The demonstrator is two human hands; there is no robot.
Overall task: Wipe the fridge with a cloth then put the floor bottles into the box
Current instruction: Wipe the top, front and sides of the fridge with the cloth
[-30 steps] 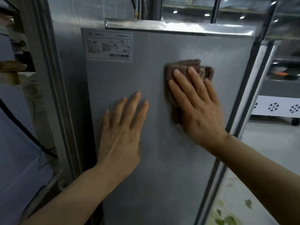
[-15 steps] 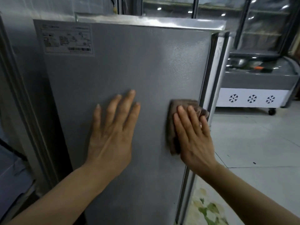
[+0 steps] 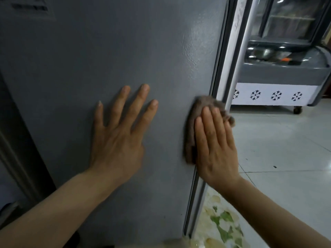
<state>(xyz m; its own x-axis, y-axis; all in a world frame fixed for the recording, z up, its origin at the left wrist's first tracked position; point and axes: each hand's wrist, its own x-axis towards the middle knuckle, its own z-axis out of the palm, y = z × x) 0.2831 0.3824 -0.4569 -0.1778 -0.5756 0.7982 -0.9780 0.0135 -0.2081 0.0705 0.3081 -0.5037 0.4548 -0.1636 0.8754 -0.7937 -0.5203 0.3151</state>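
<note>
The grey side panel of the fridge (image 3: 111, 51) fills most of the view. My left hand (image 3: 120, 136) lies flat against it, fingers spread, holding nothing. My right hand (image 3: 216, 145) presses a brown cloth (image 3: 192, 133) flat against the panel beside the fridge's right edge, fingers straight and together over the cloth. No bottles and no box are in view.
A chest freezer (image 3: 279, 77) with a snowflake band and a castor stands on the pale tiled floor (image 3: 286, 149) at the right. The fridge's front door edge (image 3: 231, 56) runs down beside the cloth, with a leaf-patterned surface (image 3: 222, 224) below. A dark gap lies at the left.
My right hand has dragged the cloth down the panel, from near the top to its middle, at the right edge. My view has dropped lower and closer. My left hand stays flat on the panel.
</note>
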